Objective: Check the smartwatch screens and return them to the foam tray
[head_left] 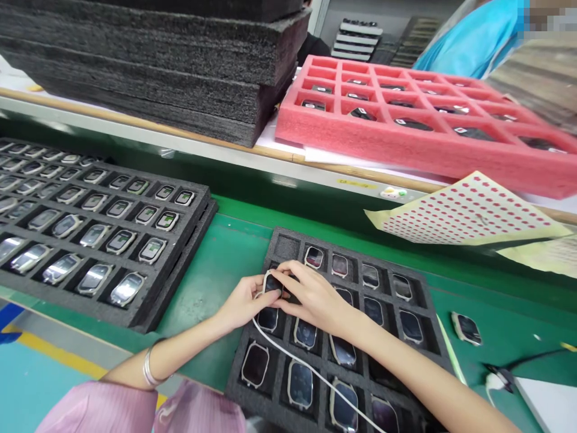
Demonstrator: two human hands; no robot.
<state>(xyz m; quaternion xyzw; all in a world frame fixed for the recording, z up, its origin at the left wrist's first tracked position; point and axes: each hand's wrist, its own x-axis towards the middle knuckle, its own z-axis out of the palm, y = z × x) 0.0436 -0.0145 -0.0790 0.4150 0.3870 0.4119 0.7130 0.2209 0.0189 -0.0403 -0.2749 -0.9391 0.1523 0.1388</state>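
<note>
Currently both hands have one strapless smartwatch [272,284] between them, held up over the left column of the near dark foam tray [252,406]. Left hand [241,300] pinches the lower-left edge, thumb over the face; right hand [318,297] has its fingers closed on the upper and right edge. Two-sided grip probably keeps a small, smooth body steady and tilted for handling. White cable [311,368] runs from the left hand out toward 5 o'clock; its upper end is hidden, can't tell if it's connected. Tray pockets likely keep the units apart, screens up so each face stays readable. Filled foam tray stack [153,285] at 9–10 o'clock, side-on reach; pink foam tray [324,129] on the shelf at 1 o'clock, presumably up there to spare bench [220,252] space. Loose watch [467,328] on the bench at 3 o'clock, sticker sheet [469,210] hanging at 2. Pose: left forearm comes in low from 8 o'clock, right forearm crosses the tray from 4, wrist arched, knuckles up.
</note>
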